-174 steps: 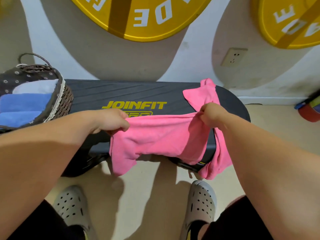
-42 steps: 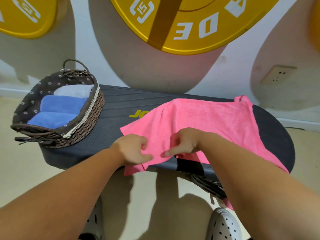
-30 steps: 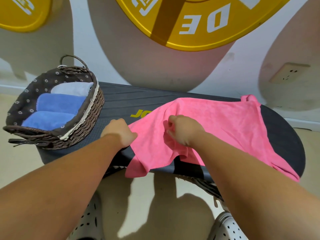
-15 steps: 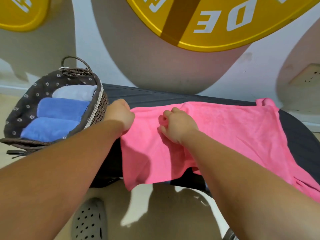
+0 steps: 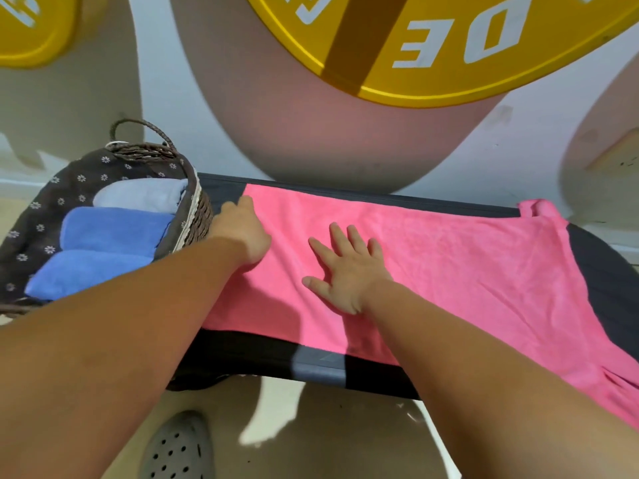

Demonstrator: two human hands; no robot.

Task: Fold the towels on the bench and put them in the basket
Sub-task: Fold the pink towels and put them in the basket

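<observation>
Over at about 9 o'clock you've got the wicker basket [image 5: 193, 216] sitting on the left end of the bench [image 5: 262, 354], with a dark flowered lining and a braided handle loop. Inside it sit two blue folded towels [image 5: 103, 243] and a pale grey-blue one [image 5: 138, 197] behind them.

Just right of the basket, your left hand [image 5: 242, 233] rests on the left edge of the pink towel [image 5: 449, 261], fingers pointing toward 12 o'clock. I can't tell if it's pinching the edge or only pressing on it.

Dead centre, your right hand [image 5: 345, 271] is flat on the towel, fingers spread wide, palm down, gripping nothing.

The pink towel lies spread across the top of the bench, running from beside the basket out toward 3 o'clock. Its lower right part droops over the front edge around 4 o'clock, and a small bunched corner sticks up at 2 o'clock.

Up at 12 to 1 o'clock hangs a big yellow disc [image 5: 449, 63] with white letters "DE" on it, upside down. Other lettering is cut off. A grey perforated clog [image 5: 176, 447] shows at 6 o'clock.
</observation>
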